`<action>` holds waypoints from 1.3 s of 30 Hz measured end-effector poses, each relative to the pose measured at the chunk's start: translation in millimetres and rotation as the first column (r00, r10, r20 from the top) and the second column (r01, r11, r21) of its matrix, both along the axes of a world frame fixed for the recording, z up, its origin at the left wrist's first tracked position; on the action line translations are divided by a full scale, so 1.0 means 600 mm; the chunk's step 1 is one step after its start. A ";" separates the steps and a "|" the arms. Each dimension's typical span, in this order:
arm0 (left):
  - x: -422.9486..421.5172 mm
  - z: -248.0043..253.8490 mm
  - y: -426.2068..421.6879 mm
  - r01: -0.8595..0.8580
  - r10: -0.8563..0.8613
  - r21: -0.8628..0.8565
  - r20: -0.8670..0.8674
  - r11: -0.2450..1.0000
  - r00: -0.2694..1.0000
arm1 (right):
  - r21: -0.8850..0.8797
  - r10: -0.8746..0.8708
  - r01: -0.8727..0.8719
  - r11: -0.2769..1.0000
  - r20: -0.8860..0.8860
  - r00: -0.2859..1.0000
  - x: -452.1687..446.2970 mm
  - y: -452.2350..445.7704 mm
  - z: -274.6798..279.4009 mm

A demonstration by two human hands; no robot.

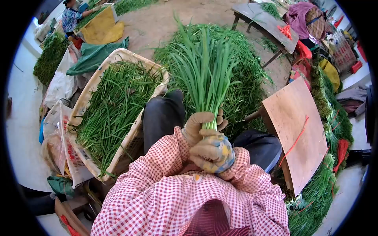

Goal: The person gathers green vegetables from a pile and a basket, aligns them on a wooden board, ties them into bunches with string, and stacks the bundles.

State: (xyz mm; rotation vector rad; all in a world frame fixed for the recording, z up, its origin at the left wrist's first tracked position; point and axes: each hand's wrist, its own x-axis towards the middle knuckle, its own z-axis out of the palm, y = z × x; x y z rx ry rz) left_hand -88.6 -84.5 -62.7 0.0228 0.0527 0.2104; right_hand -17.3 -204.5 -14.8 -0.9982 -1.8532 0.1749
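Note:
A bundle of long green leafy stalks (204,78) stands upright in front of my chest, its pale stem ends downward. My left hand (197,128), in a tan glove, is wrapped round the stems. Just below it, my right hand (212,152), in a tan glove with a blue and yellow patterned part, is closed round the lower stem ends. Both hands touch or nearly touch each other. Behind the bundle, a large heap of loose green stalks (248,78) lies on the floor.
To the left is a cream crate (162,75) full of green stalks. A wooden board (299,133) with a red tie (295,139) is at the right, beside tied bundles (315,212). A table (264,24) stands farther back. Another person (73,17) works at the upper left.

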 end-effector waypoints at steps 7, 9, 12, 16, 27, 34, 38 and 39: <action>-0.005 0.001 0.018 0.015 0.156 0.497 -0.302 0.868 0.940 | -0.566 -0.545 0.325 0.758 -0.276 0.791 0.053 -0.087 0.006; -0.003 -0.003 0.010 0.051 0.145 0.552 -0.305 0.832 0.941 | -0.616 -0.625 0.284 0.735 -0.453 0.635 0.076 -0.068 0.029; 0.007 -0.003 0.001 0.072 0.127 0.663 -0.247 0.745 0.961 | -0.711 -0.687 0.288 0.642 -0.366 0.627 0.094 -0.011 0.073; 0.016 -0.010 -0.008 -0.017 0.286 0.776 -0.211 0.631 0.935 | -0.777 -0.626 0.025 0.629 -0.487 0.609 0.094 0.053 0.036; 0.032 -0.004 0.075 -0.010 0.534 0.784 -0.413 0.621 0.738 | -0.759 -0.711 -0.291 0.582 -0.649 0.270 0.221 -0.058 -0.070; 0.089 -0.036 0.013 -0.105 0.586 0.775 -0.373 0.623 0.720 | -0.875 -0.504 0.090 0.476 -0.187 0.844 0.136 0.027 -0.035; 0.097 -0.053 0.003 -0.061 0.367 0.610 -0.391 0.790 0.844 | -0.906 -0.552 0.305 0.294 0.099 0.828 0.127 0.039 -0.023; 0.091 -0.039 -0.005 -0.087 0.318 0.567 -0.322 0.819 0.892 | -0.872 -0.593 0.308 0.382 0.024 0.805 0.134 0.031 -0.058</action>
